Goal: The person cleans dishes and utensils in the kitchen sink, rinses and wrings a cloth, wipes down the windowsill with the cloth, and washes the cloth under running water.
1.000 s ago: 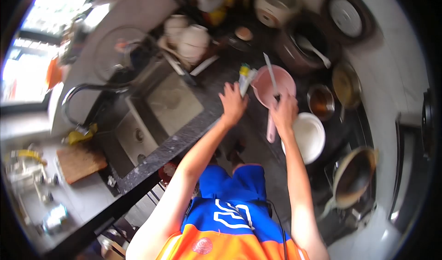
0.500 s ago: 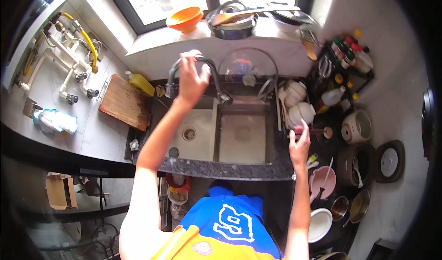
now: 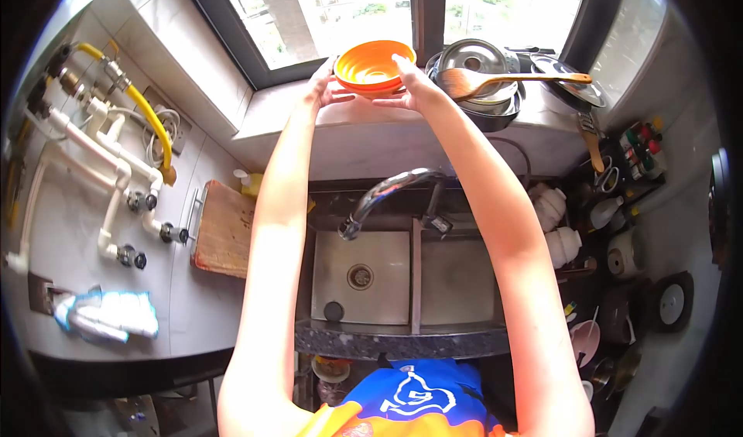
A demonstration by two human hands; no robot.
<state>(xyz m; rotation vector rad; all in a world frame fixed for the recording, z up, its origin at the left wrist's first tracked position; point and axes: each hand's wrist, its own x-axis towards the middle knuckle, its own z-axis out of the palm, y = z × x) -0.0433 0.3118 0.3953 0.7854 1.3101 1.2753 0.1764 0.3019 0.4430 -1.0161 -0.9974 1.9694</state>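
An orange bowl (image 3: 370, 65) is between my two hands at the windowsill; it may be a stack of more than one. My left hand (image 3: 323, 90) grips its left side, fingers reaching underneath. On the right side, my right hand (image 3: 414, 89) has its thumb up at the rim and its fingers below. Close by on the sill, a wooden spatula (image 3: 464, 83) lies across a pile of metal pots and lids (image 3: 487, 112). Beneath my forearms stands the curved faucet (image 3: 398, 183) over the double sink (image 3: 415, 282).
A cutting board (image 3: 224, 228) leans against the left wall, near pipes (image 3: 116, 166) and a pair of gloves (image 3: 108, 313). White bowls (image 3: 563, 245) and a spice rack (image 3: 646, 154) stand at the right. The dark counter edge (image 3: 402, 342) runs along the front.
My left hand has moved from above the faucet to the orange bowl. My right hand has left the right-hand counter and also taken hold of the bowl. The view has shifted.
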